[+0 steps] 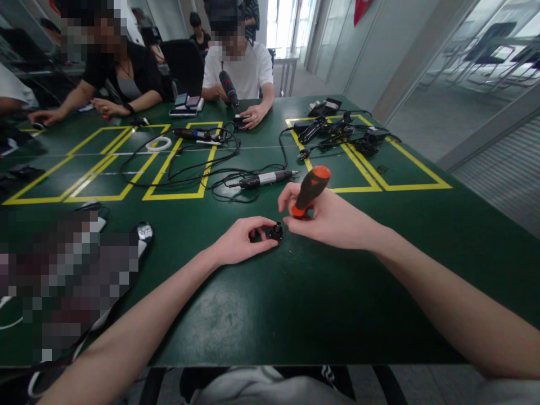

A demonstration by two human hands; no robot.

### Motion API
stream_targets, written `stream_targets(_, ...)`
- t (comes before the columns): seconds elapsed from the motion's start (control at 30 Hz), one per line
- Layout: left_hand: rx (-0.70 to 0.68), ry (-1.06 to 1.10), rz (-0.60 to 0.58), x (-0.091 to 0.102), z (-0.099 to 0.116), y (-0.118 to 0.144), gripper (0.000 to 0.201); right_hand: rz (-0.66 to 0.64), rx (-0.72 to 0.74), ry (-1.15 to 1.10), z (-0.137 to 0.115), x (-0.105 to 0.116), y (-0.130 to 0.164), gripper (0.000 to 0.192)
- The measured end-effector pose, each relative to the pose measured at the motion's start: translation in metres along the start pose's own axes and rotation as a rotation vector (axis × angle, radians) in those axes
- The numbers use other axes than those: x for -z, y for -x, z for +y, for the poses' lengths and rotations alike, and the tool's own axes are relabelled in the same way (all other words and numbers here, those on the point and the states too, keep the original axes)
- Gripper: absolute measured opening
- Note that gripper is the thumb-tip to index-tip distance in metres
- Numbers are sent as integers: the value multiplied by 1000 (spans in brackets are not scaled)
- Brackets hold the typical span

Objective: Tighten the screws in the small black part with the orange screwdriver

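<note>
My left hand (244, 241) pinches a small black round part with a metal stub (276, 231) between thumb and fingers, on or just above the green table (253, 315). Close to its right, my right hand (333, 222) grips a screwdriver (313, 187) with a black and orange handle. The handle leans up and to the right; its shaft is hidden by my fingers. A tiny screw-like piece (291, 252) lies on the table just below the black part.
Beyond my hands lies a corded pen-shaped electric screwdriver (265, 179). Black cables and tools (337, 132) are heaped at the back right. Yellow tape (172, 197) marks boxes. Across the table a person (238, 70) holds a power driver (228, 87); another person sits left.
</note>
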State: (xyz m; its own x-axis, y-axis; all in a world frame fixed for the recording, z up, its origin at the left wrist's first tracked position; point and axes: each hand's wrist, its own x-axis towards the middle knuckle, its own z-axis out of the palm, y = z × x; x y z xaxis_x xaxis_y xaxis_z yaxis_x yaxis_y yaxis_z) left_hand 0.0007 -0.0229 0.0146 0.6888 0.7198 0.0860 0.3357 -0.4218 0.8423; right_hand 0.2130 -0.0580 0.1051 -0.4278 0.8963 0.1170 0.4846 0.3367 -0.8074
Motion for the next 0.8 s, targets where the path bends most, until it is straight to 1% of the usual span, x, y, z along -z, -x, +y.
stream_targets(0.1, 12, -3, 3, 0, 0, 0, 36, -12, 5, 42, 2, -1, -1, 10)
stream_targets(0.3, 10, -18, 0, 0, 0, 0, 34, -7, 7, 41, 4, -1, -1, 17)
stream_targets(0.43, 19, -26, -2, 0, 0, 0, 35, 6, -8, 49, 5, -1, -1, 16)
stream_targets(0.57, 21, -21, 1, 0, -1, 0, 36, -18, -20, -13, 7, -1, 1, 13)
stream_targets(0.73, 29, -13, -1, 0, 0, 0, 35, -23, 5, -82, 8, 0, 2, 20)
stream_targets(0.8, 36, -20, 0, 0, 0, 0, 35, -26, 7, -87, 9, 0, 1, 20)
